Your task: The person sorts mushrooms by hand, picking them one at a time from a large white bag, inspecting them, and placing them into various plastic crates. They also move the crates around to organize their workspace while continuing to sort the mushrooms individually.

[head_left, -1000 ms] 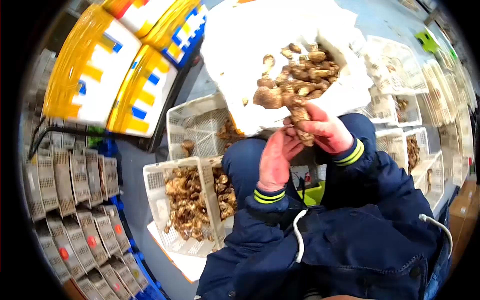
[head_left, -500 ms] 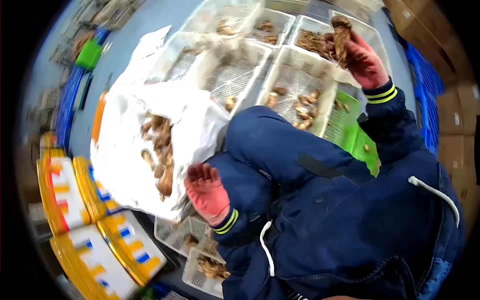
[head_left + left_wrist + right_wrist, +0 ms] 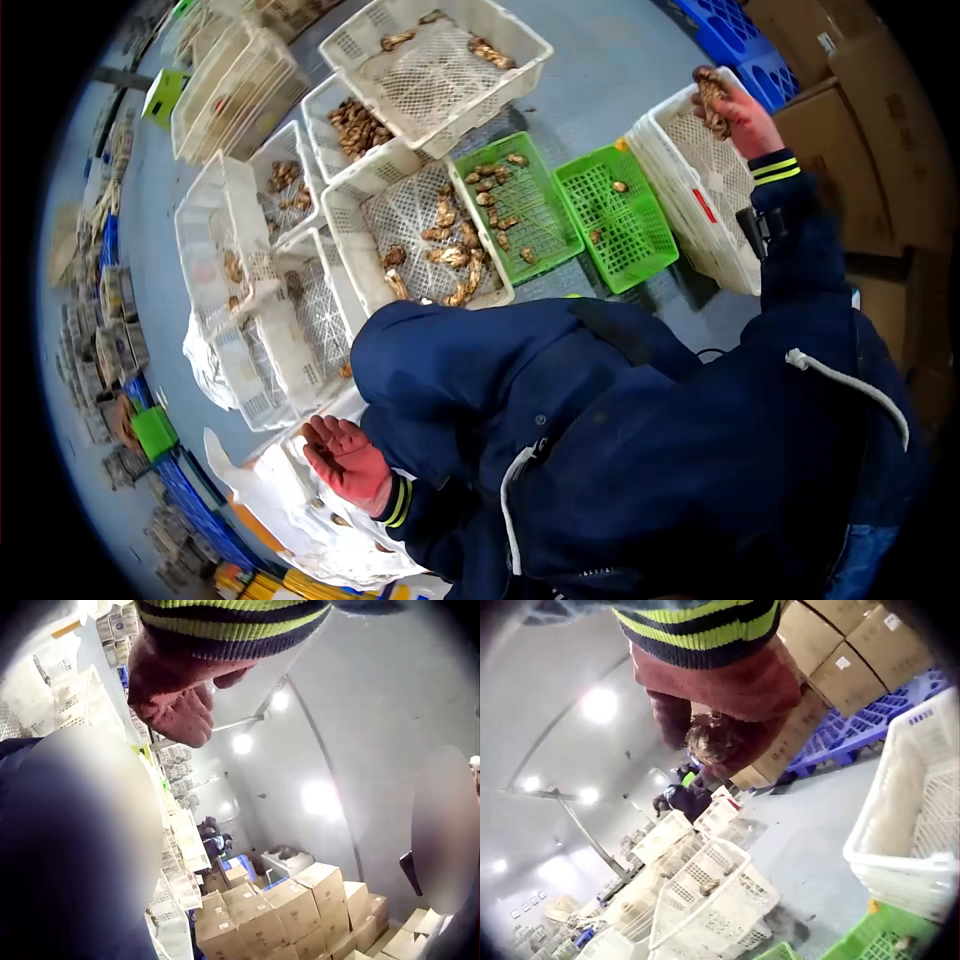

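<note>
In the head view my right hand [image 3: 748, 118] grips a brown, rough-skinned mushroom [image 3: 712, 104] over the far end of a stack of white crates [image 3: 668, 185]. The right wrist view shows the gloved fingers curled round the mushroom [image 3: 711, 739], partly covering it. My left hand [image 3: 348, 466], in a reddish glove, is held palm up with loosely bent fingers and nothing in it, beside my knee and above the white sheeting [image 3: 275, 490]. From the left wrist camera the left hand [image 3: 176, 697] hangs in the air, its fingers bent.
Left of the stack sit a bright green basket [image 3: 612, 218] and a darker green tray [image 3: 540, 205], both with small mushrooms. White crates with mushrooms, including one large crate [image 3: 378, 215], stand before my knees. Cardboard boxes [image 3: 830, 150] and a blue pallet [image 3: 738, 45] are at the right.
The view has swung right, from the white sheeting to the crates. Both hands held the mushroom together; the left let go, and the right carried it out to the crate stack.
</note>
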Demonstrator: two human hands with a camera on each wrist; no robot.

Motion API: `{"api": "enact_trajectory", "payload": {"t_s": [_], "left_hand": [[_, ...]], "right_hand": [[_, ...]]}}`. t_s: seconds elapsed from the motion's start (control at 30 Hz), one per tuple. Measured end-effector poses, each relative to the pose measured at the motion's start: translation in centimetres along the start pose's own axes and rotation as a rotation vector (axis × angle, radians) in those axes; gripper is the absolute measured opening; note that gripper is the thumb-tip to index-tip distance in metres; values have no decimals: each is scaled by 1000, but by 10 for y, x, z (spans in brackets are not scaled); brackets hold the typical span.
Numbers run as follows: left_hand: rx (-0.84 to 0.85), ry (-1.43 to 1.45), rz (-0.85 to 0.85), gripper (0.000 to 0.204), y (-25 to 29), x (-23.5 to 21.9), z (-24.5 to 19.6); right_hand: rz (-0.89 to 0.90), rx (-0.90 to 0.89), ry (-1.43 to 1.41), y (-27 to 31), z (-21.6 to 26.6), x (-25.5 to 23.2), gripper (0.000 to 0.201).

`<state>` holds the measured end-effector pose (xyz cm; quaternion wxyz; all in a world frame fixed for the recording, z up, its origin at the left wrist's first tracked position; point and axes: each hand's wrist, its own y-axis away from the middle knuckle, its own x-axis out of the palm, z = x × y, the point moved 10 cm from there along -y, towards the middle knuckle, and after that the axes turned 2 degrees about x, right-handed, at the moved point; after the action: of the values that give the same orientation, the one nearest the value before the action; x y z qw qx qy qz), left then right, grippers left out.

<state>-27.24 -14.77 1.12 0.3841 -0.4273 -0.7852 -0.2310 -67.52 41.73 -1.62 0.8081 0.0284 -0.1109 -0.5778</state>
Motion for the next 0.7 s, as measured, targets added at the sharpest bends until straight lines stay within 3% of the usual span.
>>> {"api": "enact_trajectory", "payload": {"t_s": [0.07,0.1,0.2,0.23,0.27,0.3,0.37,0.53,0.6,0.67,0.7], "left_hand": [[-19,-33,17,39,-11,15,8],[-27,-44,17,39,-16,21,14],[-51,-98,31,40,-19,39,30],[-73,-123,41,40,-18,45,35],[-91,-150,47,40,-15,49,37],[-70,-168,9,40,-11,45,31],[-46,-182,-21,40,-5,42,21],[-41,-184,-87,38,0,36,22],[-47,-209,-59,39,-1,39,25],[-64,-187,-40,39,0,43,28],[-73,-202,-20,39,-1,45,28]], "right_hand": [[-107,29,-26,20,-45,-13,48],[-54,108,-41,27,-64,5,47],[-14,304,-83,37,-177,21,47],[-90,386,-158,43,-206,29,48],[-42,479,-114,48,-253,20,49],[-143,544,-260,54,-276,21,49],[-167,617,-299,60,-316,11,49],[-224,614,-277,61,-324,-5,48],[-257,455,-152,45,-306,-22,48],[-354,117,96,25,-248,-42,43],[-489,9,156,22,-223,-61,41]]}}
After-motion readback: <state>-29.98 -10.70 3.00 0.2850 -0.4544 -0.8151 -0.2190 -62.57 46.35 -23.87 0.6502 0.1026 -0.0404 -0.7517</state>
